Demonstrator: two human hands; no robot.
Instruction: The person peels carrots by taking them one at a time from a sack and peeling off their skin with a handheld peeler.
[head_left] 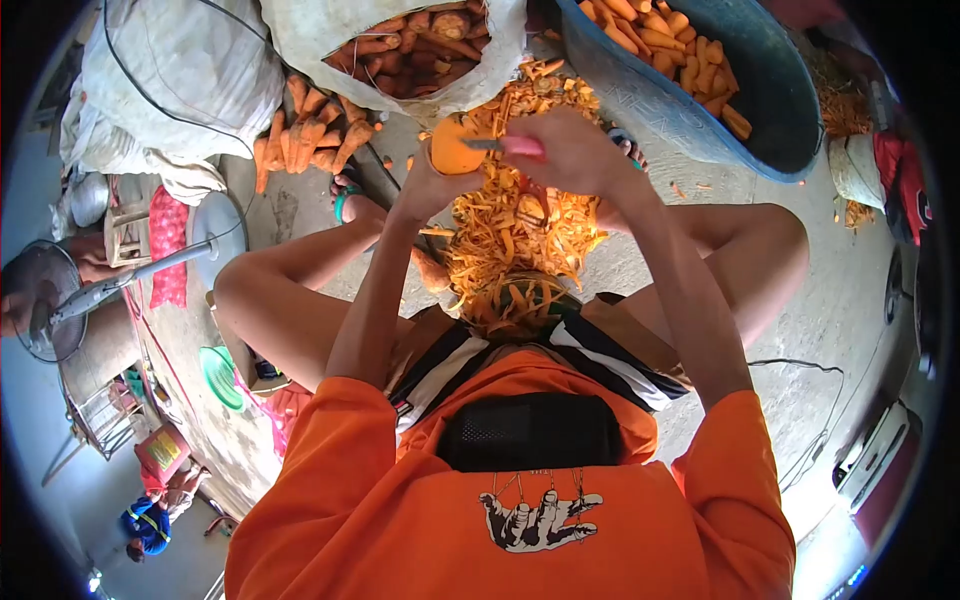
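Observation:
My left hand is closed round a thick, bright orange carrot, held up above the floor. Fingers wrapped, my right hand grips a pink-handled peeler. Its grey blade points left and meets the carrot's side; the blade's exact shape is too small to tell. Beneath both hands lies a heap of orange carrot peelings, spread between my bent legs.
An open white sack of unpeeled carrots stands ahead, with loose carrots left of it. At the front right is a blue tub with peeled carrots. A fan stands left. Cables cross the floor.

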